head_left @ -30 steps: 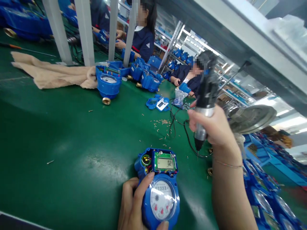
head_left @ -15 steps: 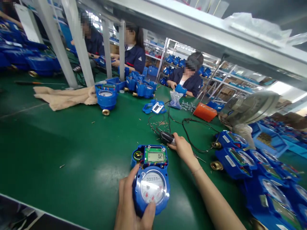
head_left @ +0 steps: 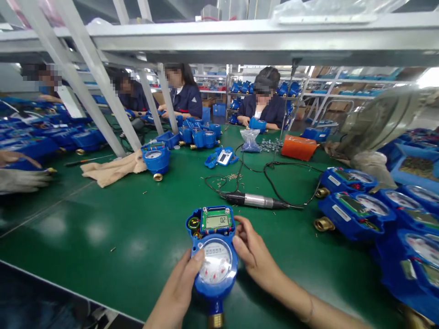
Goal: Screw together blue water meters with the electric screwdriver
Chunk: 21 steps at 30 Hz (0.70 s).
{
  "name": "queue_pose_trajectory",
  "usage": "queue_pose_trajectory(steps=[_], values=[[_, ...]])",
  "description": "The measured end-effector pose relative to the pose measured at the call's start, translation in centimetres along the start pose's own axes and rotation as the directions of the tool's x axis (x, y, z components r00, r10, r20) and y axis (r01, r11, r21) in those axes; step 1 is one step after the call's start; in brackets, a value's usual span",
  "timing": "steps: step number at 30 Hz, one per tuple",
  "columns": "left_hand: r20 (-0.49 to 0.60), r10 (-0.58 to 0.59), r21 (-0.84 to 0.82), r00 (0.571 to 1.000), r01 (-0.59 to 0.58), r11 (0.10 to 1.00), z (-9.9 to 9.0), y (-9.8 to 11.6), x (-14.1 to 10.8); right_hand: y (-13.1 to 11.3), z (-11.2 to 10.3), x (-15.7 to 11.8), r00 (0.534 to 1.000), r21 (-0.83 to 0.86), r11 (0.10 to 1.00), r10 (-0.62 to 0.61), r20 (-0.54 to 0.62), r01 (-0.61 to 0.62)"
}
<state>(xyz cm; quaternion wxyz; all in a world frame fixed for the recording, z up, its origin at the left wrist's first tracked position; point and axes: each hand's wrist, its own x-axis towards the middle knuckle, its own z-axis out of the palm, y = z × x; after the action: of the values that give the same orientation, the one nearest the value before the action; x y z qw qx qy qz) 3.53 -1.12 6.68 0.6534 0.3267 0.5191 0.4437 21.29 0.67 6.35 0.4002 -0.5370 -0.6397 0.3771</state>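
Note:
A blue water meter (head_left: 216, 266) with a clear round dial, an uncovered circuit board and a small display reading 0.2 is in front of me. My left hand (head_left: 181, 278) grips its left side, thumb on the dial's edge. At the right side of the meter, my right hand (head_left: 255, 251) has its fingers and thumb against the casing beside the display; part of the contact is hidden. A brass fitting (head_left: 216, 320) shows at the meter's near end. Just beyond lies a black and silver electric screwdriver (head_left: 257, 200) with its cord.
Loose screws (head_left: 233, 177) lie past the screwdriver. Several open meters (head_left: 356, 214) crowd the right side. One meter (head_left: 156, 160) stands by a beige cloth (head_left: 115, 169). An orange box (head_left: 299, 147) is farther back. A co-worker's gloved hand (head_left: 24, 180) shows at left; other people sit beyond.
My right hand has let go of the electric screwdriver, which now lies on the table, and has come to the meter's right side. The camera view has levelled and shifted.

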Motion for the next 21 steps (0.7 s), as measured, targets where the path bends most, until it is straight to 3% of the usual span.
queue_pose_trajectory(steps=[3,6,8,10,12,14,15,17,19,21], values=[[0.01,-0.025,0.024,1.0,0.025,0.999,1.0,0.9,-0.4,-0.2,1.0,-1.5,0.998,0.182,0.982,0.055,-0.001,-0.054],[-0.015,-0.001,0.084,1.0,0.002,0.996,1.7,1.4,-0.6,-0.2,1.1,-1.6,0.997,0.225,0.972,0.066,0.029,-0.071],[-0.051,0.081,0.183,0.995,-0.071,0.981,1.5,1.5,-0.2,0.1,1.1,-1.1,0.998,0.264,0.963,0.037,0.059,-0.051],[-0.075,0.266,0.403,0.961,-0.214,0.89,0.8,1.7,0.5,0.5,1.4,-0.3,0.992,0.412,0.91,-0.009,0.124,-0.043],[-0.011,0.524,0.657,0.851,-0.389,0.645,-0.3,2.1,1.4,1.1,2.2,0.7,0.974,0.625,0.774,-0.053,0.22,-0.099],[0.148,0.743,0.81,0.652,-0.511,0.287,-1.4,2.6,2.1,1.5,3.5,1.7,0.952,0.776,0.603,-0.086,0.293,-0.184],[0.23,0.805,0.84,0.548,-0.529,0.12,-1.8,2.9,2.3,1.6,4.1,2.3,0.946,0.815,0.538,-0.093,0.312,-0.216],[0.358,0.851,0.852,0.384,-0.507,-0.129,-2.2,3.6,2.5,1.8,5.2,3.3,0.94,0.854,0.453,-0.089,0.33,-0.257],[0.432,0.852,0.84,0.296,-0.476,-0.261,-2.2,4.1,2.6,1.9,5.9,4.2,0.936,0.873,0.397,-0.084,0.343,-0.284],[0.47,0.84,0.826,0.271,-0.471,-0.31,-2.1,4.3,2.7,2.0,6.1,4.7,0.937,0.884,0.364,-0.073,0.341,-0.293]])
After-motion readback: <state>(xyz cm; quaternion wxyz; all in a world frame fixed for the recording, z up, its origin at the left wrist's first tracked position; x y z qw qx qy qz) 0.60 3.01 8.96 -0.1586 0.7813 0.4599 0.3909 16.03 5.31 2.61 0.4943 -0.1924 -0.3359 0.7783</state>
